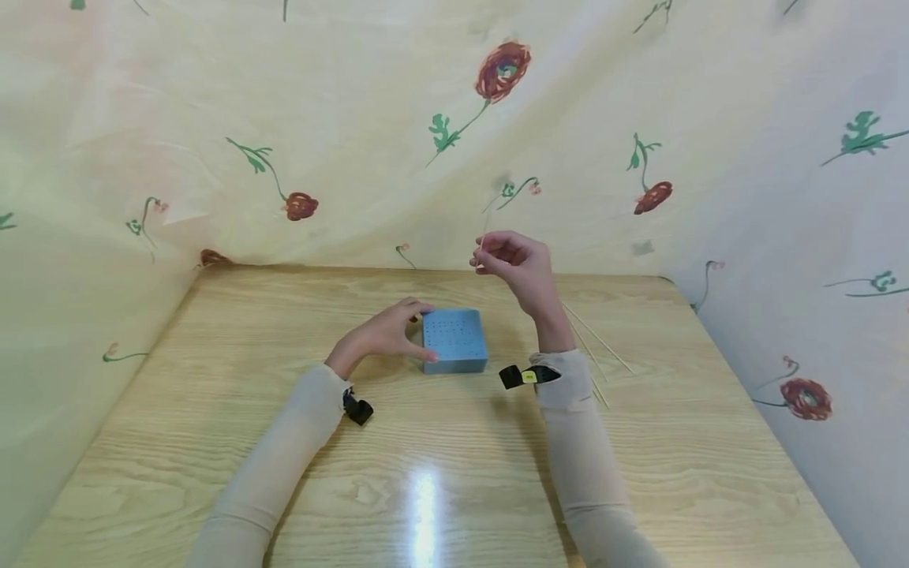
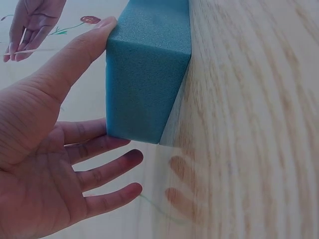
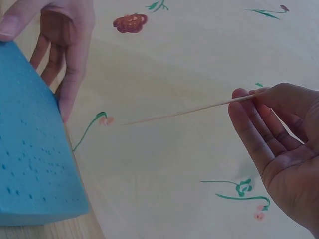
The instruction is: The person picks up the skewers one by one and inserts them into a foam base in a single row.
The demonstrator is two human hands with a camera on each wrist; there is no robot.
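A blue foam block [image 1: 456, 338] sits flat on the table, its top dotted with rows of small holes. My left hand [image 1: 387, 330] holds the block's left side, thumb at the near corner and forefinger at the far one; in the left wrist view the lower fingers [image 2: 112, 199] stay off the foam. Raised above the table's back edge, my right hand [image 1: 520, 267] pinches one end of a thin wooden skewer [image 3: 184, 112] between thumb and fingertips. The skewer's free end points away from the hand, apart from the block.
Several loose skewers [image 1: 600, 341] lie on the wooden table [image 1: 398, 457] beside my right forearm. A flower-patterned cloth [image 1: 369, 118] hangs behind the table and along both sides. Each wrist wears a small black camera.
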